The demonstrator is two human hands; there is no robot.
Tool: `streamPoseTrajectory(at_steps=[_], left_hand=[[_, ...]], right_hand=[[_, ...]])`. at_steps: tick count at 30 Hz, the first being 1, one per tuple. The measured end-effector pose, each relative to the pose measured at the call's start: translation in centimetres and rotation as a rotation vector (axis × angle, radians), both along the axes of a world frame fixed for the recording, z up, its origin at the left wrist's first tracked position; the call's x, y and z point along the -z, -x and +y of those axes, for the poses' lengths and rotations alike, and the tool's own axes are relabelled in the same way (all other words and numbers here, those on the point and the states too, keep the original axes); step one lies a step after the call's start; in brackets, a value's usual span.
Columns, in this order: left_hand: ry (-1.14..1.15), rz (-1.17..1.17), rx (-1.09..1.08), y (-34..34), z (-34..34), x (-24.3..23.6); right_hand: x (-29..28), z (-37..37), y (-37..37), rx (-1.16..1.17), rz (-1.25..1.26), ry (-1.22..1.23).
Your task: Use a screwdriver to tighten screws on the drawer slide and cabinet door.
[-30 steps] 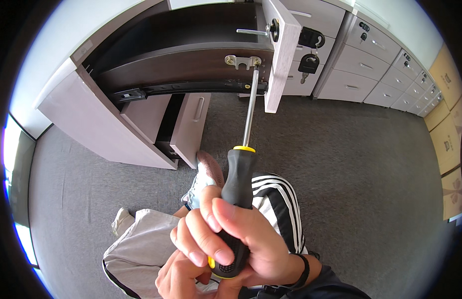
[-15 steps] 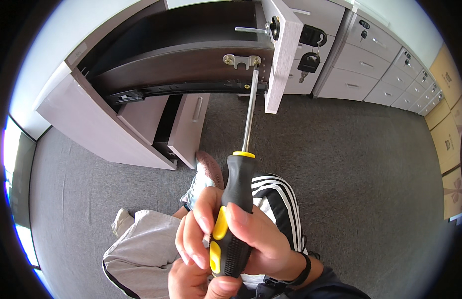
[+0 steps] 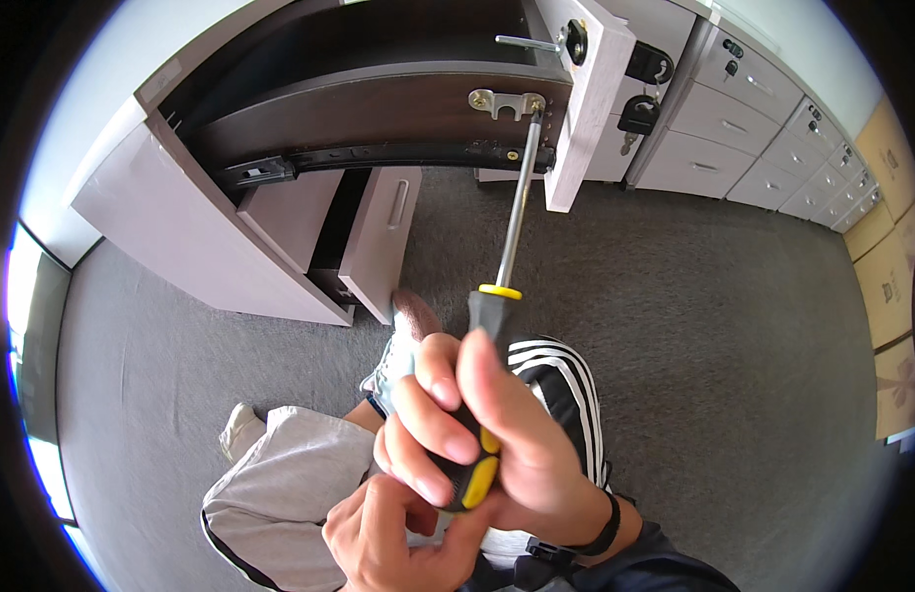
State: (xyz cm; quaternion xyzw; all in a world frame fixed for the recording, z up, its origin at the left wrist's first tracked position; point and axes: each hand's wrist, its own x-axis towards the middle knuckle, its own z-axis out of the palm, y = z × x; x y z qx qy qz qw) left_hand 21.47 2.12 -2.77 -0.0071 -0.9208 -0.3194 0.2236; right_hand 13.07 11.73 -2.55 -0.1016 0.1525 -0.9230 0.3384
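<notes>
My right hand (image 3: pixel 497 434) grips the black and yellow screwdriver (image 3: pixel 497 311) by its handle. My left hand (image 3: pixel 393 538) is curled at the handle's butt, touching it. The steel shaft reaches up to a screw at the right end of a small metal bracket (image 3: pixel 498 102), fixed to the dark side of a pulled-out drawer (image 3: pixel 359 118). A black slide rail (image 3: pixel 398 155) runs below. The pale drawer front (image 3: pixel 586 128) carries a lock with a metal pin sticking inward.
A lower drawer (image 3: pixel 374 247) stands out of the cabinet (image 3: pixel 161 217). Similar grey cabinets (image 3: pixel 724 109) with keys in their locks line the wall at right, beside cardboard boxes (image 3: pixel 882 286). My legs (image 3: pixel 290 474) rest on the grey carpet (image 3: pixel 734 395).
The drawer, bracket and screwdriver tip sit slightly higher and further right in the picture. My right hand's fingers have shifted round the handle, covering more of it than half a second ago.
</notes>
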Motion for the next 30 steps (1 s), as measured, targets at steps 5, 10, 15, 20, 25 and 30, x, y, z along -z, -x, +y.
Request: streamPoseTrajectory(at_steps=[5, 10, 15, 20, 25, 30], left_hand=[[-0.407, -0.202, 0.326, -0.8, -0.7, -1.8], [-0.707, -0.240, 0.381, -1.1, -0.2, -3.0], [-0.716, -0.251, 0.316, -1.0, 0.3, -3.4], [-0.781, -0.240, 0.336, -0.9, 0.3, -3.2], [-0.849, -0.272, 0.397, -0.9, -0.1, -2.8], [-0.908, -0.236, 0.365, -0.7, 0.4, -3.4]], right_hand=[[-1.9, 1.1, -0.7, -0.100, -0.083, 0.154], [-2.9, 1.4, -0.8, -0.112, -0.035, -0.172], [-2.9, 1.6, -0.5, -0.113, 0.044, -0.101], [-3.0, 1.2, -0.5, -0.104, 0.031, 0.006], [-2.6, 1.0, -0.2, -0.076, 0.032, 0.044], [-2.4, 0.8, -0.3, -0.037, 0.069, -0.017]])
